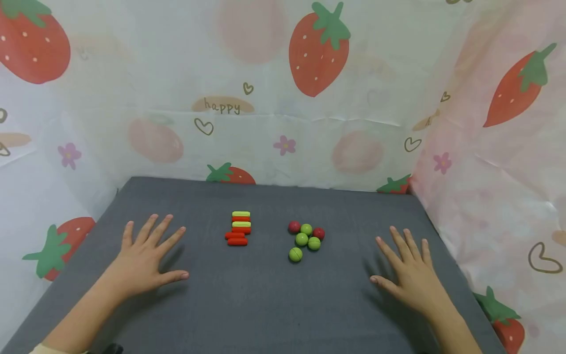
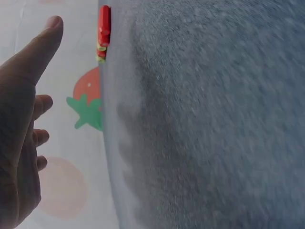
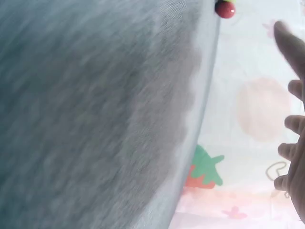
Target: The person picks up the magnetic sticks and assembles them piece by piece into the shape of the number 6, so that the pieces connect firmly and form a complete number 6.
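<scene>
My left hand (image 1: 142,260) hovers over the left part of the grey cloth, fingers spread, holding nothing. Nearest to it is a group of small red and yellow-green sticks: red sticks (image 1: 237,242) in front, yellow-green sticks (image 1: 241,224) between red ones behind. Over the right side hovers my right hand (image 1: 411,275), also spread and holding nothing. Between the hands, right of the sticks, sit small round balls like fruit: several green balls (image 1: 301,239) and two red balls (image 1: 318,233). In the right wrist view a red ball (image 3: 225,9) shows at the top edge.
A grey cloth (image 1: 265,305) covers the table. White curtains (image 1: 177,64) printed with strawberries, hearts and flowers stand behind it and along both sides. A dark object (image 1: 113,349) shows at the bottom edge by the left forearm.
</scene>
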The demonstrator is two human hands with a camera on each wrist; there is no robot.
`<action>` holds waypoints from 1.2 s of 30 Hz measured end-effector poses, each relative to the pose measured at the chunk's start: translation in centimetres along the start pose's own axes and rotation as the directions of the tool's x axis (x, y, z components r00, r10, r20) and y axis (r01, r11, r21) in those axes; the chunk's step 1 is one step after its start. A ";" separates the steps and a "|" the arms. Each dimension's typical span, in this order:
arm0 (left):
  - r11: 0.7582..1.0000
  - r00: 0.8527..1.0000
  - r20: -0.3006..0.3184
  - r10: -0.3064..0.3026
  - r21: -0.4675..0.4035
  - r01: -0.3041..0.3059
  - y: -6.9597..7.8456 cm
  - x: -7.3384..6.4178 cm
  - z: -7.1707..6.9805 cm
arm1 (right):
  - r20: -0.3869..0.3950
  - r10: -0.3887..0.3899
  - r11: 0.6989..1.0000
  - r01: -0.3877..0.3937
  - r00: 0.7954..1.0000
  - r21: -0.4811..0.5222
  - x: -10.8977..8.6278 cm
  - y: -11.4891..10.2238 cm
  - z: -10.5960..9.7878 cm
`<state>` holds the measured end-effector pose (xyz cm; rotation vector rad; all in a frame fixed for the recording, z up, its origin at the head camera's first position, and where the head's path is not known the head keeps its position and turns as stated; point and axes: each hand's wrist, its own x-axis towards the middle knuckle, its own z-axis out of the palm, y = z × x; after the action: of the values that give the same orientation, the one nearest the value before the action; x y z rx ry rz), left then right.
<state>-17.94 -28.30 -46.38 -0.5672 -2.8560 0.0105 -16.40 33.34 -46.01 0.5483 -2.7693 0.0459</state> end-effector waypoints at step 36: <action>0.919 0.999 -0.038 0.011 -0.393 -0.025 4.3 5.5 2.2 | -0.054 0.064 0.859 -0.028 0.996 0.512 6.4 -6.5 1.1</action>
<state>-21.79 -22.14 -47.54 -0.6583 -2.8274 -0.5788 -19.86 24.90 -45.22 0.5882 -2.6881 0.8178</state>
